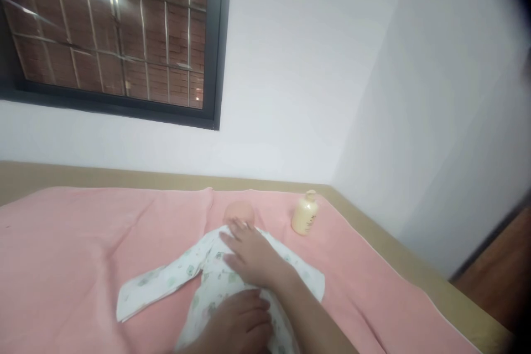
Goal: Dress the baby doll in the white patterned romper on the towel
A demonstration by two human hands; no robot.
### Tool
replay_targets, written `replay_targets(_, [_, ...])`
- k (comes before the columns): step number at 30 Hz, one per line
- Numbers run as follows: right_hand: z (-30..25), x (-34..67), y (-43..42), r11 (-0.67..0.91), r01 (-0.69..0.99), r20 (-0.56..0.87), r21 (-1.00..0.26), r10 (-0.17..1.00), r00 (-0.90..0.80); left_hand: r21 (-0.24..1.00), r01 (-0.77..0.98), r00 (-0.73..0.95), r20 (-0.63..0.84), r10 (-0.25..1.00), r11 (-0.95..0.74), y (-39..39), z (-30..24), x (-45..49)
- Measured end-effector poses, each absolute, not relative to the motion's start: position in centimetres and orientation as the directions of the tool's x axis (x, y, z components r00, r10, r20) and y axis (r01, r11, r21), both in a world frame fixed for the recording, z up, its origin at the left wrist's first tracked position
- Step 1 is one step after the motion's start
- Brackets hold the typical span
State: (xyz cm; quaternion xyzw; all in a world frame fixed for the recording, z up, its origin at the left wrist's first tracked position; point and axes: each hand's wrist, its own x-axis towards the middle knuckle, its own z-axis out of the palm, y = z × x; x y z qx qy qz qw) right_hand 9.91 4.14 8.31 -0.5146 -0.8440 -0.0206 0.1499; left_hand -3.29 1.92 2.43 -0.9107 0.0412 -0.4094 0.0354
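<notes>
A white baby garment (213, 257) with a green and grey print lies on the pink blanket, its sleeves spread to both sides. Above its collar shows a smooth, round, skin-toned head (239, 213), like a baby doll's; the lower part of it is behind my fingers. My right hand (253, 251) lies on the upper chest, fingers spread and tips at the collar. Lower down, my left hand (236, 318) rests across the belly of the garment, its fingers slightly bent over the cloth. The garment's lower end is partly covered by my hands and cut off by the frame.
A cream pump bottle (305, 215) stands on the pink blanket (74, 243), right of the head. The blanket covers a tan surface (373, 240) bordered by white walls (298, 66). A dark-framed window (213, 55) with metal bars is at upper left. Something brown (493, 276) shows at right.
</notes>
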Motion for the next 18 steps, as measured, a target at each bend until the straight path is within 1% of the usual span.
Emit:
replay_targets(2, [8.6, 8.8, 3.7, 0.559, 0.826, 0.263, -0.076, 0.81, -0.524, -0.069, -0.051, 0.632, 0.77, -0.086, -0.996, 2.2, 1.2, -2.6])
replay_targets(3, [8.6, 8.5, 3.6, 0.589, 0.805, 0.253, -0.074, 0.792, -0.556, -0.061, -0.053, 0.625, 0.777, -0.081, -0.997, 2.3, 0.7, -2.4])
replay_targets(5, [8.6, 8.3, 3.7, 0.589, 0.801, 0.252, -0.108, 0.795, -0.551, -0.057, -0.061, 0.629, 0.773, -0.083, -0.996, 2.6, 0.0, -2.1])
replay_targets(8, [8.7, 8.9, 3.9, 0.441, 0.876, 0.306, -0.195, 0.876, -0.373, -0.038, -0.094, 0.62, 0.78, -0.089, -0.995, 3.0, 0.1, -2.7])
replay_targets(10, [9.0, 9.3, 3.8, 0.332, 0.91, 0.325, -0.249, 0.914, -0.245, 0.028, -0.076, 0.593, 0.805, -0.022, -0.997, 3.4, 0.7, -3.6])
replay_targets(12, [9.4, 9.7, 3.6, 0.263, 0.913, 0.302, -0.313, 0.939, -0.167, 0.115, -0.002, 0.568, 0.817, 0.093, -0.993, 4.0, 1.7, -4.5])
replay_targets(13, [9.6, 9.9, 3.6, 0.227, 0.909, 0.284, -0.35, 0.95, -0.128, 0.163, 0.071, 0.56, 0.81, 0.174, -0.984, 4.4, 2.5, -4.8])
replay_targets(15, [9.6, 10.4, 3.9, 0.119, 0.904, 0.272, -0.411, 0.962, -0.003, 0.263, 0.279, 0.519, 0.768, 0.376, -0.924, 5.6, 4.3, -5.1])
replay_targets(17, [9.2, 11.0, 4.4, -0.021, 0.9, 0.279, -0.436, 0.947, 0.157, 0.366, 0.523, 0.407, 0.686, 0.603, -0.77, 7.2, 6.4, -4.8])
replay_targets(18, [8.9, 11.2, 4.7, -0.076, 0.897, 0.267, -0.436, 0.941, 0.209, 0.405, 0.619, 0.346, 0.629, 0.696, -0.673, 8.2, 7.4, -4.4])
